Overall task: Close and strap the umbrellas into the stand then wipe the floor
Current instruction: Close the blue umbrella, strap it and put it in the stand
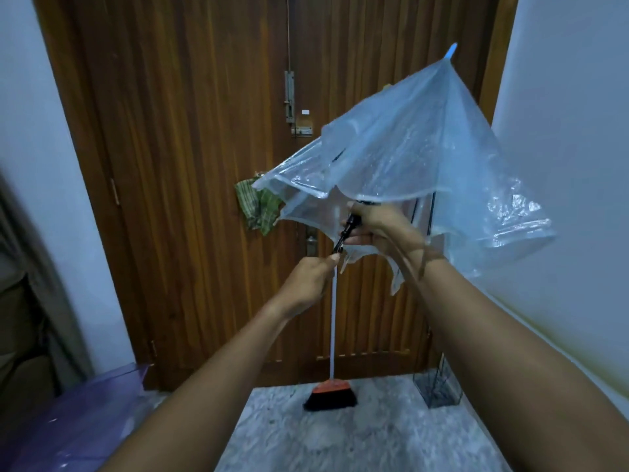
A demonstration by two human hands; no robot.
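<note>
1. Though a small white tag (305, 112) sits on the wooden door (190, 185) beside the bolt latch (289, 97), no writing on it can be read, and no brand shows on anything else.
2. Both arms reach forward and upward in front of the door, meeting at the clear umbrella (408, 148), which is held in the air, tilted, its blue tip pointing up and to the right.
3. The left hand (308, 277) is the lower one; its fingers are curled tight around the bottom end of the black shaft, thumb pressed on top.
4. The right hand (381, 229) is higher, just under the canopy's rim; its fingers wrap the shaft near the slider, and part of the loose plastic drapes over the wrist.
5. The canopy is half collapsed, with slack folds hanging to the right.
6. On the floor (357, 430), at the foot of the door, a broom (332, 396) stands upright with a white handle.
7. A wire umbrella stand (437, 390) sits in the floor's far right corner, against the wall.
8. A green patterned cloth (260, 207) hangs on the door behind the canopy's left edge.
9. A purple umbrella (78, 420) lies at the floor's left edge.
</note>
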